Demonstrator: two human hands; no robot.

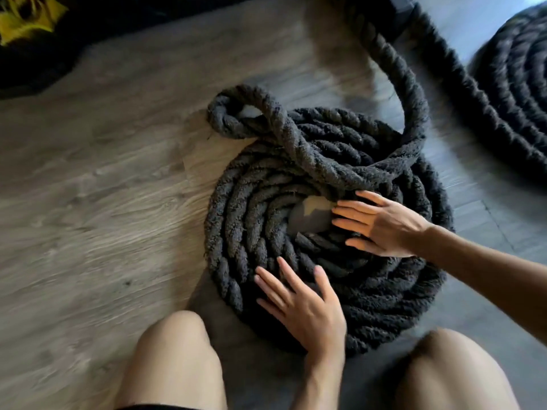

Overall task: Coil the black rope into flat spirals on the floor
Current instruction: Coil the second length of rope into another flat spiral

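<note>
Both hands flat on the rope coil, neither grip holding anything.

Left hand [307, 309]: fingers straight and spread, palm down on the near turns of the black rope [296, 184], fingertips aimed at the coil centre. Right hand [381, 223]: fingers straight, slightly fanned, pressing the inner turns on the right side, fingertips at the edge of the bare gap in the middle. The rope lies as a flat spiral on the wood floor [103, 187], just ahead of the person's knees [174, 359]. One loose strand crosses over the coil's far half, bends into a small loop at the far-left rim, and the free length runs off the right side toward the far edge of the floor. A second coil [515, 93] sits apart at the far right. Yellow-and-black object [26, 19] at the far-left corner, blurred.
</note>
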